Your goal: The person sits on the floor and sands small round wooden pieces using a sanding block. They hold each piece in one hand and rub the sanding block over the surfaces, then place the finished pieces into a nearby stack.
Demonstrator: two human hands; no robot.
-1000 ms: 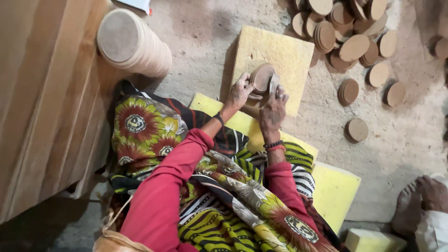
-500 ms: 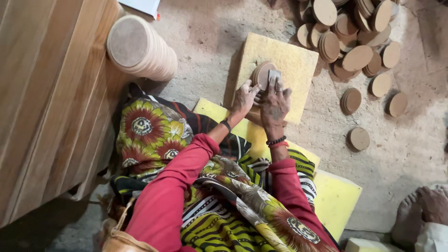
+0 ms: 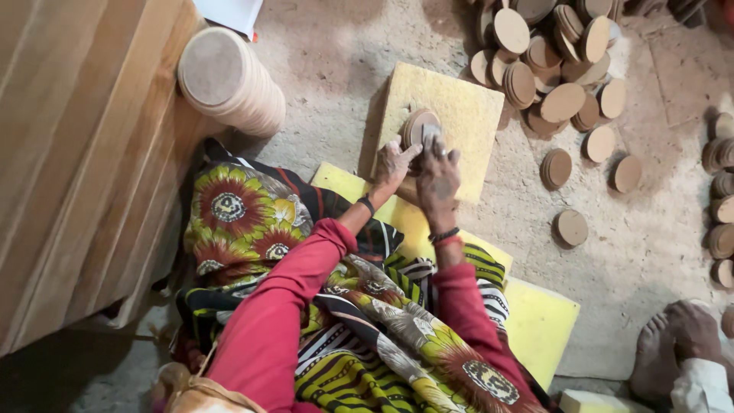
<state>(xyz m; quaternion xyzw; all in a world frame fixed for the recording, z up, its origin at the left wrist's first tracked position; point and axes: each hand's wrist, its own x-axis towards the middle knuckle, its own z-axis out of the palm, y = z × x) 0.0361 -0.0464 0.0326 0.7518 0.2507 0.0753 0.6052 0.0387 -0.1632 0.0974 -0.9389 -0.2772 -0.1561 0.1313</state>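
My left hand (image 3: pixel 391 165) grips the near left edge of a round wooden disc (image 3: pixel 417 124) that rests on a yellow foam pad (image 3: pixel 466 115) on the floor. My right hand (image 3: pixel 438 180) lies beside it, fingers bent, pressing a small grey piece (image 3: pixel 430 134) against the disc's face. Both hands touch each other over the disc. Red sleeves and a bright flower-patterned cloth (image 3: pixel 252 222) cover my arms and lap.
A stack of larger discs (image 3: pixel 229 80) lies on its side at the left, against wooden boards (image 3: pixel 76 153). Several loose discs (image 3: pixel 558 61) are heaped and scattered at the back right. Another person's bare foot (image 3: pixel 673 344) is at the lower right. Yellow foam (image 3: pixel 539 321) lies under my legs.
My right hand has closed in over the disc, which stood more tilted and exposed a second ago. My left hand stays at its edge.
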